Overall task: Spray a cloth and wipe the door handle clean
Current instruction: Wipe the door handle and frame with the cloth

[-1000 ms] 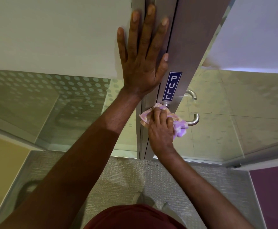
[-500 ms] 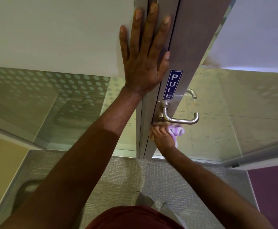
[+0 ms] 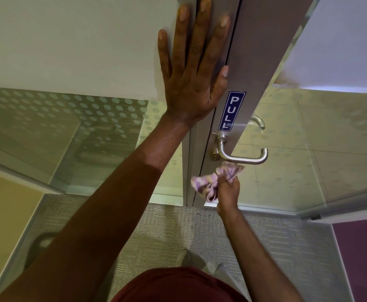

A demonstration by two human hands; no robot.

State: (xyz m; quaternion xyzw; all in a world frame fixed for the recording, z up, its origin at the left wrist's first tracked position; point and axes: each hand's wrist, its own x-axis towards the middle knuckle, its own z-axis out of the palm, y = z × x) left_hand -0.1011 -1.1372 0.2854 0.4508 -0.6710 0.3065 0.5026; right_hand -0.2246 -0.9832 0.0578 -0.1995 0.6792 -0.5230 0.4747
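lever door handle (image 3: 243, 158): brushed metal, mounted on the edge stile of the door (image 3: 258, 51), its grip running horizontally toward the right with a returned end; a keyhole cylinder (image 3: 215, 154) sits just to the left of its base. cloth (image 3: 213, 182): crumpled, patterned in lilac and cream, just below the handle; whether its upper fold touches the underside of the grip cannot be told. right hand (image 3: 228, 190): fingers curled round the cloth, gripping it in a bunch, knuckles toward the camera, forearm rising from the lower right. blue "pull" sign (image 3: 231, 111): white letters stacked vertically, fixed to the stile directly above the handle. second lever handle (image 3: 258, 122): seen through the glass on the far side of the door. left hand (image 3: 193, 68): open, fingers straight and spread, palm pressed flat across the door frame (image 3: 189, 160) and the adjoining wall, thumb tip on the door's edge. glass panel with dotted frosting (image 3: 69, 118): left of the frame. grey carpet (image 3: 156, 236): below, with two shoes and a maroon garment (image 3: 178, 286) at the bottom edge.
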